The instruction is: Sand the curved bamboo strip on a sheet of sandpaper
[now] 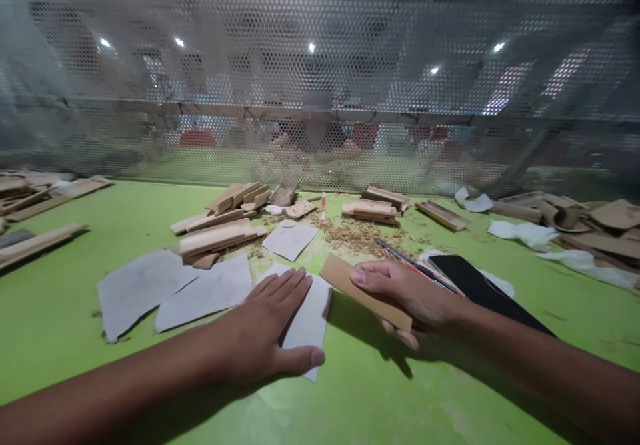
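My left hand (273,328) lies flat on a white sheet of paper (313,311), fingers stretched forward and thumb out to the right. In my right hand (400,291) is a flat tan strip (367,293), perhaps bamboo, tilted above the green table, with the thumb pressed on its upper face. Two torn pieces of grey-white paper (145,285) lie left of my left hand. A smaller white piece of paper (291,239) rests just beyond my fingertips. Past my right hand lies a slim pen-like tool (400,253), partly hidden by the hand.
Split bamboo pieces (225,235) are stacked at the back, with more pieces (373,210) to their right. Shavings (360,235) litter the green table (380,398). A black phone (463,275) lies beside my right forearm. A perforated metal screen (250,85) stands behind.
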{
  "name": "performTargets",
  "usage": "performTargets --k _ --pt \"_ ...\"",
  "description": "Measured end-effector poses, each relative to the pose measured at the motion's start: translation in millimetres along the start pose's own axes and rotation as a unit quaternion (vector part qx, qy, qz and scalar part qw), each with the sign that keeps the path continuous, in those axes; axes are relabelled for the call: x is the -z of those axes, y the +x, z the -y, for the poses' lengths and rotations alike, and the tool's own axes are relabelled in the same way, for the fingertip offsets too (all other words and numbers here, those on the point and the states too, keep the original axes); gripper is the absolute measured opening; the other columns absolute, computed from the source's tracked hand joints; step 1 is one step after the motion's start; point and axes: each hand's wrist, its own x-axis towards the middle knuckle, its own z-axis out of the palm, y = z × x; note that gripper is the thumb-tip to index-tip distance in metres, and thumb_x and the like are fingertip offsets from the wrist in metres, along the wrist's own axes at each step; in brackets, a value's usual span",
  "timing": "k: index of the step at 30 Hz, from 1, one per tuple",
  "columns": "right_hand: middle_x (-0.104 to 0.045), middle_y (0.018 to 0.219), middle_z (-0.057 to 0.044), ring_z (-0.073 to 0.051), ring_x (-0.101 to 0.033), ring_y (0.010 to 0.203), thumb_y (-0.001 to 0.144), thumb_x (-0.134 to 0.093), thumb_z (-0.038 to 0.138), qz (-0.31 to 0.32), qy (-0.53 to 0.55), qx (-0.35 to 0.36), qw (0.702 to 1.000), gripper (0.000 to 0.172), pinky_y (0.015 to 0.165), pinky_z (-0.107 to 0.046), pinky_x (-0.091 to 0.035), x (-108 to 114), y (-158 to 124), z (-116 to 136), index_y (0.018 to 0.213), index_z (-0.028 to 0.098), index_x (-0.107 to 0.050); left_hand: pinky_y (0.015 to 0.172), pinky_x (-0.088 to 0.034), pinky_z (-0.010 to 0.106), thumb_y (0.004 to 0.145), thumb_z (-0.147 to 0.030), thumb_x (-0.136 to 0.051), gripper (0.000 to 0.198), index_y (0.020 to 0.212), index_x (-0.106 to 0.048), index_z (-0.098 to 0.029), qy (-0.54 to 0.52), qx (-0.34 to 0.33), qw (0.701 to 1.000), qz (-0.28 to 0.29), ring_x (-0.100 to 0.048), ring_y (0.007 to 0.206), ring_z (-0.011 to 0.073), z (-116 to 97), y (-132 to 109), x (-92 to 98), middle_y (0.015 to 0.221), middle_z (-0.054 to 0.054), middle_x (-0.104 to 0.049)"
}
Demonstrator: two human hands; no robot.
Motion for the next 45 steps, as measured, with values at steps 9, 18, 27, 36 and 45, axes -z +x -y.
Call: performTargets --k 9,18,27,36,45 --pt "-0.063 0.048 0.003 -0.01 -0.051 0.028 0.086 -0.066 0.07 0.017 0.005 -0.002 1.0 0.054 0.025 -0.013 -0.026 -2.6 -3.1 6.6 0.095 0.018 -0.057 0.127 -0.011 0.055 0.094 -0.078 -0.049 0.106 0.167 -0.014 -0.009 0.006 -0.005 1.0 -0.002 -0.006 0.158 0.0356 0.0 2.0 -0.4 0.17 0.016 -0.005" --pt "-0.062 0.064 0.003 -0.012 -0.055 0.048 0.087 -0.074 0.051 -0.074 -0.178 0.06 0.979 0.042 0.043 -0.02 -0.041 3.8 -14.9 10.2 0.112 0.019 -0.063 0.127 -0.011 0.056 0.094 -0.078 -0.049 0.105 0.167 -0.015 -0.011 -0.003 -0.011 1.0 -0.014 -0.006 0.158 0.0353 3.8 1.1 -3.3 0.17 0.015 -0.004" --pt "-0.038 0.059 0.005 -0.011 -0.034 0.053 0.096 -0.056 0.034 -0.021 -0.387 0.186 0.903 0.035 0.051 -0.026 -0.028 -2.5 -23.9 -15.1 0.065 0.021 -0.044 0.128 -0.01 0.053 0.095 -0.077 -0.049 0.104 0.167 -0.013 -0.012 0.012 -0.007 1.0 -0.008 -0.004 0.158 0.0327 3.2 2.7 -4.1 0.171 0.015 -0.003" --pt "-0.039 0.062 0.006 -0.011 -0.036 0.053 0.098 -0.053 0.036 0.004 -0.4 0.188 0.897 0.024 0.051 -0.025 -0.029 0.6 -25.4 -16.7 0.085 0.019 -0.065 0.127 -0.014 0.054 0.095 -0.076 -0.051 0.101 0.167 -0.017 -0.014 -0.01 -0.019 0.999 -0.028 -0.008 0.157 0.0361 4.3 1.1 -5.3 0.17 0.015 -0.006" --pt "-0.039 0.058 0.007 -0.01 -0.034 0.049 0.099 -0.051 0.032 0.002 -0.399 0.192 0.897 0.027 0.05 -0.025 -0.026 -3.6 -29.4 -14.0 0.074 0.022 -0.051 0.128 -0.011 0.053 0.094 -0.075 -0.053 0.104 0.168 -0.013 -0.014 -0.002 0.004 1.0 -0.006 -0.005 0.158 0.0347 1.4 1.5 -3.1 0.171 0.012 -0.004"
